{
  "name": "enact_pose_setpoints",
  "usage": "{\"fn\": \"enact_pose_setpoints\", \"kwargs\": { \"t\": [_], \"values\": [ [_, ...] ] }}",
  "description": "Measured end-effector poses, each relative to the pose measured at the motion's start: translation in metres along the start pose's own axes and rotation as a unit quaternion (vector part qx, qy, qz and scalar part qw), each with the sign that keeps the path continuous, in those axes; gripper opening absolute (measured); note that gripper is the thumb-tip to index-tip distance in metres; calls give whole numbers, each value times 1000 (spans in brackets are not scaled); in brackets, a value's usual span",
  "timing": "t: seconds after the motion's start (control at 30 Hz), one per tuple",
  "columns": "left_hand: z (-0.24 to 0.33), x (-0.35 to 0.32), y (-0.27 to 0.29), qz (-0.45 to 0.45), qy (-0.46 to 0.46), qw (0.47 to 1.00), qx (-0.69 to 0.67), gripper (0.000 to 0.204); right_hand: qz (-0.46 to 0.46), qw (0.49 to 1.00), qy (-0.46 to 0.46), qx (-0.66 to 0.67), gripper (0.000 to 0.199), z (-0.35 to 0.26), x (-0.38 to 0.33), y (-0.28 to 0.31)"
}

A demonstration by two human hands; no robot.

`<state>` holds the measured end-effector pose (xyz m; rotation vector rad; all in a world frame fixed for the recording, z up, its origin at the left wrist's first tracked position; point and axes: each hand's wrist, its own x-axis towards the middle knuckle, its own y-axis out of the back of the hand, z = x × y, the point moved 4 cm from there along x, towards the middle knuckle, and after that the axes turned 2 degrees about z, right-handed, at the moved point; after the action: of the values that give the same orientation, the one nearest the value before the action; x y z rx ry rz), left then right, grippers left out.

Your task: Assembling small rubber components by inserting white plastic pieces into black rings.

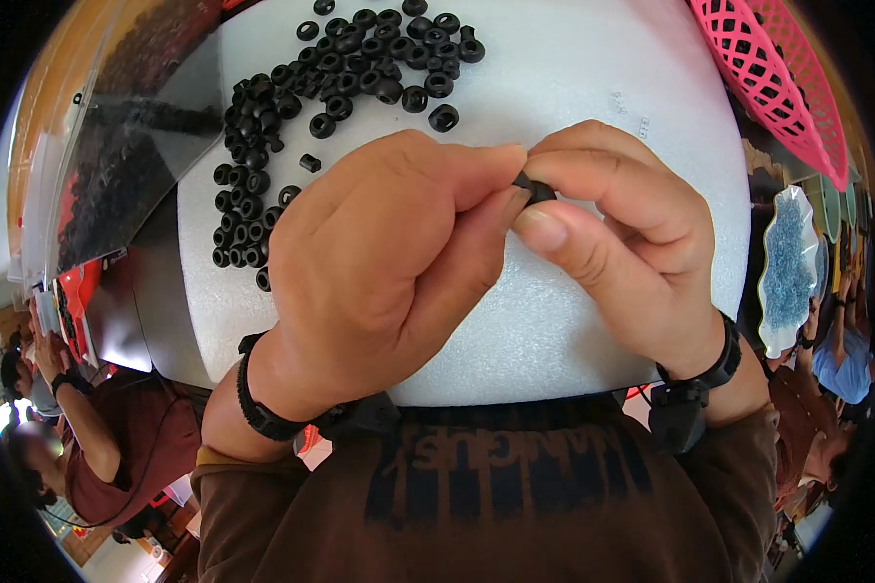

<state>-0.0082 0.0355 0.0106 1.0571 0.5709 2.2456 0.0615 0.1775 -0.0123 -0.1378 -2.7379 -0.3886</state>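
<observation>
Between the fingertips of both hands is a small black rubber-like piece (535, 190), mostly covered by the fingers. My left hand (374, 257) is closed, pinching its left end between thumb and forefinger. From the other side, the thumb and fingers of my right hand (632, 228) close on its rounded end. Beyond my left hand lies a loose pile of black ring-shaped rubber pieces (355, 73), with open holes through them. One small black tube-like piece (309, 162) rests apart from the pile, near the left hand's knuckles.
A white foam sheet (554, 340) covers the work surface. At the far right stands a pink lattice basket (763, 73) with dark pieces inside. A clear bag of black pieces (136, 146) is at the left. A tray of bluish bits (787, 262) sits right. Co-workers (117, 447) are nearby.
</observation>
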Motion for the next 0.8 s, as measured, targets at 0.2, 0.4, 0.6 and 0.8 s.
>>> {"fn": "enact_pose_setpoints", "kwargs": {
  "t": [0.2, 0.4, 0.6, 0.8],
  "values": [
    [3, 0, -1, 4, -34, 999, 33, 30, 19, 973, -124, 195, 24, 10, -5, -3],
    [-5, -4, -13, 16, -46, 999, 21, 50, 25, 893, -223, 391, 25, 17, -7, -9],
    [-1, -6, -14, 26, -77, 988, 133, 48, 53, 873, -250, 415, 23, 18, -12, -11],
    [3, -5, -14, 31, -90, 983, 154, 43, 32, 869, -231, 436, 23, 15, -8, -9]
  ]
}}
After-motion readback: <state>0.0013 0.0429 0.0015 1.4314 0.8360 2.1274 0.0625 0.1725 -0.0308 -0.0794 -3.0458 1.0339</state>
